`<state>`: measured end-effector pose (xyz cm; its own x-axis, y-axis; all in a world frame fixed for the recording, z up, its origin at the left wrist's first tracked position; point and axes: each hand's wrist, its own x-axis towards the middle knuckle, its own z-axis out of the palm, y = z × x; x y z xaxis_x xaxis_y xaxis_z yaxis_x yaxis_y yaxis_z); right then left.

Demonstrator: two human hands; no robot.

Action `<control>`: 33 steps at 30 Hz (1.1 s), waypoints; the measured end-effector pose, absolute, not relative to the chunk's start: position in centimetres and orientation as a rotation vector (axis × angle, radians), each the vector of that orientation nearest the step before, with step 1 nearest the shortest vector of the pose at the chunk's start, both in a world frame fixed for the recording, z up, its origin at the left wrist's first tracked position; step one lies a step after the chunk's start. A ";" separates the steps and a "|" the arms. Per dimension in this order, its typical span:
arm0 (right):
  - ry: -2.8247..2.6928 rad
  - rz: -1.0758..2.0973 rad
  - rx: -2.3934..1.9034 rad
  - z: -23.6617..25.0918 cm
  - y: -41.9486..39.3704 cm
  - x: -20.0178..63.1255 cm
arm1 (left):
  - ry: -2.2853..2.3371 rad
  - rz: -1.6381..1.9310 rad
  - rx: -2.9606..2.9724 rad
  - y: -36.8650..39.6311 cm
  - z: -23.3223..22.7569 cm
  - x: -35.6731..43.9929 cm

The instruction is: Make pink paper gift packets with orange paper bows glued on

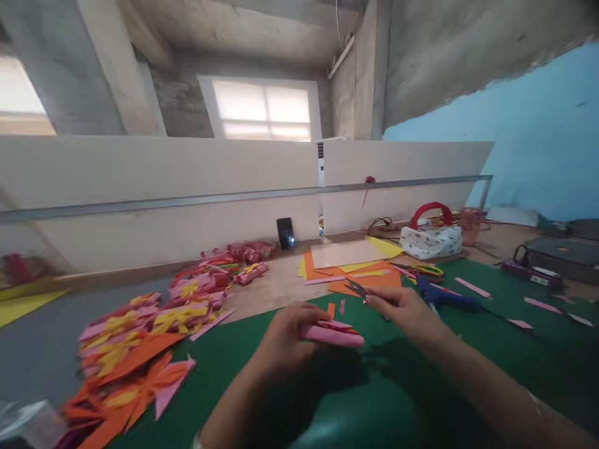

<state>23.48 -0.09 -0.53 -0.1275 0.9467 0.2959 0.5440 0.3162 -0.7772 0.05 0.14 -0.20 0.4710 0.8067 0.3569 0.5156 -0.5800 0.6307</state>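
My left hand point(292, 330) is closed round a folded pink piece point(332, 335), felt-like, with a thin orange edge showing between its layers. It is held just above the dark green mat point(327, 405). In my right hand point(405, 308) is a small pair of scissors point(356, 289), its dark blades pointing up and to the left, apart from the pink piece. The fingers hide the scissors' handles. A small orange scrap point(331, 310) and a small pink scrap point(342, 306) lie on the mat between my hands.
Pink, yellow and orange flower-like pieces point(178, 318) are heaped on the left. Orange sheets point(365, 282) lie ahead. A blue glue gun point(449, 298) and yellow-handled scissors point(428, 270) lie to the right. A phone point(285, 232) leans against the panel; a white basket point(430, 242) stands far right.
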 end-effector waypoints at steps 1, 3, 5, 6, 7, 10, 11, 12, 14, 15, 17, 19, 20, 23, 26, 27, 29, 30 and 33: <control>-1.853 0.538 -1.392 -0.7 0.5 24.3 | 1.098 0.929 2.310 0.3 -0.4 0.1; -1.924 0.358 -1.473 -1.0 1.3 25.6 | 1.083 0.995 2.355 0.5 -0.8 0.1; -1.907 0.205 -1.522 -1.4 1.4 26.1 | 1.059 1.058 2.404 0.7 -1.1 0.1; -1.899 0.174 -1.513 -1.5 1.1 26.0 | 1.048 1.082 2.409 0.7 -1.2 0.1; -1.915 0.159 -1.478 -1.5 0.7 25.7 | 1.037 1.098 2.394 0.7 -1.3 0.1; -2.020 0.231 -1.273 -1.2 -1.3 23.9 | 1.012 1.072 2.247 0.5 -1.3 0.3; -2.031 0.252 -1.217 -0.9 -2.0 23.3 | 1.009 1.045 2.192 0.4 -1.2 0.4; -2.026 0.253 -1.181 -0.7 -2.6 22.9 | 1.007 1.013 2.144 0.3 -1.2 0.5; -2.002 0.186 -1.174 -0.3 -3.2 22.8 | 1.011 0.957 2.094 0.2 -1.1 0.6; -1.988 0.128 -1.218 -0.1 -3.3 23.2 | 1.020 0.936 2.084 0.2 -1.0 0.6; -1.944 -0.040 -1.445 0.4 -2.7 25.2 | 1.055 0.929 2.076 0.3 -1.0 0.7; -1.854 -0.232 -1.761 0.8 -1.6 28.3 | 1.101 0.974 2.069 0.4 -1.0 0.7; -1.818 -0.294 -1.870 1.0 -0.9 30.1 | 1.121 1.004 2.064 0.4 -1.0 0.7; -1.844 -0.328 -2.034 0.6 1.1 35.1 | 1.160 1.064 2.045 0.4 -1.1 0.8; -1.951 -0.256 -2.152 -1.1 2.7 37.8 | 1.170 1.074 2.005 0.4 -1.0 0.8; -1.972 -0.232 -2.184 -1.8 3.2 38.2 | 1.168 1.069 1.992 0.4 -1.0 0.7; -1.981 -0.204 -2.228 -3.0 4.0 38.5 | 1.172 1.059 1.972 0.5 -1.0 0.6; -1.969 -0.199 -2.242 -3.3 4.4 38.6 | 1.182 1.056 1.965 0.6 -1.0 0.5; -1.884 -0.191 -2.247 -3.3 4.8 38.9 | 1.230 1.062 1.951 1.0 -1.3 0.3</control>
<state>38.89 4.79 -3.30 0.1780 0.9572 0.2282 0.9835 -0.1658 -0.0720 0.29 1.02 -1.32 0.2531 0.9160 0.3113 0.4418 -0.3957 0.8051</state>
